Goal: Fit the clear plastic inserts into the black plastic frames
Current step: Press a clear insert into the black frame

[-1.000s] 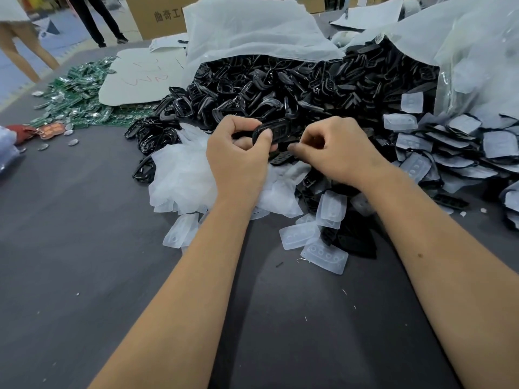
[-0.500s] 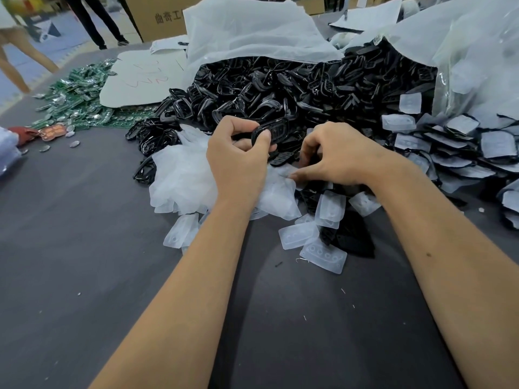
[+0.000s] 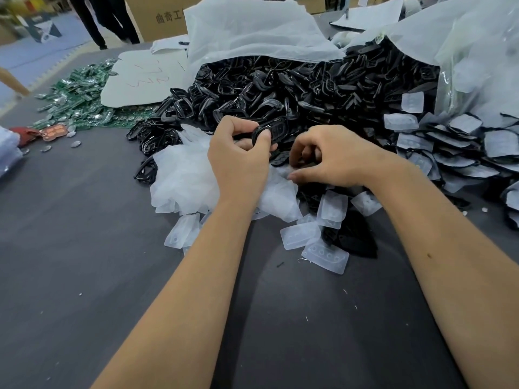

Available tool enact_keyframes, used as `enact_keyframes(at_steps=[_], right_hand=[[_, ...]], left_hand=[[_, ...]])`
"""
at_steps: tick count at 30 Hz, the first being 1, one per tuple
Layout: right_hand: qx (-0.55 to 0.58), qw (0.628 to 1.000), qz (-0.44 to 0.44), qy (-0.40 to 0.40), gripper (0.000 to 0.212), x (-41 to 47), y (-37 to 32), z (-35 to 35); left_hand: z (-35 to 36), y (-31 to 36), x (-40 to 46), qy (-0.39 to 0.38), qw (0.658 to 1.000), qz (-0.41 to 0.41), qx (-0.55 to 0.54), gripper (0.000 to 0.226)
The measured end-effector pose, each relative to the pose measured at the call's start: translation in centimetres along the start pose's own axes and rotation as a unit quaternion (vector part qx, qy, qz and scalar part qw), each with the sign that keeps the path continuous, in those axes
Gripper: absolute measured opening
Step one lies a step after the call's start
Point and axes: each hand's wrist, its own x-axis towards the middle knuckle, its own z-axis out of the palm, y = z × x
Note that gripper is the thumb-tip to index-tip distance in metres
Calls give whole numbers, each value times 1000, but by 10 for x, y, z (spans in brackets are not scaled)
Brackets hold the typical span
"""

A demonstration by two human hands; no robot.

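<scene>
Your left hand (image 3: 238,161) grips a black frame (image 3: 269,132) between thumb and fingers, held up just in front of the heap of black frames (image 3: 295,88). Your right hand (image 3: 334,158) hovers beside it with fingers curled, fingertips down among the clear inserts (image 3: 300,235) on the worktop (image 3: 84,262); whether it pinches anything, you cannot tell.

- we've got glossy black plastic frames (image 3: 280,88);
- inserts (image 3: 325,255) look like frosted, milky clear plastic;
- table (image 3: 84,276) seems matt grey cloth;
- thin translucent plastic bag (image 3: 252,32)
</scene>
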Motion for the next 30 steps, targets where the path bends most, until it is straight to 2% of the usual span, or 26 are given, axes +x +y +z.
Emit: enact_keyframes(at_steps=[3,6,9,12,15,19,24,30], right_hand=[[-7,999,16,-27,19,-1,0,-4],[103,993,4,50,20,-1,3,0],[338,930,-2,145,13,0,6,4],[448,885,-5,127,6,3,6,8],[457,881,-21,117,18,4,4,13],[418,893,-17,167,13,6,2,18],[408,881,19,237,10,10,-5,27],[388,873,61,288,13,12,-9,31]], left_hand=[[0,0,0,2,1000,-4,-6,13],[0,1,0,3,1000,-1,-5,13],[0,0,-1,4,1000,2,0,13],[0,0,0,2,1000,-6,19,15],[0,0,1,-7,999,-2,52,16],[0,2,0,-19,997,0,68,16],[0,5,-1,-27,998,-3,60,19],[0,4,1,-40,999,-17,14,7]])
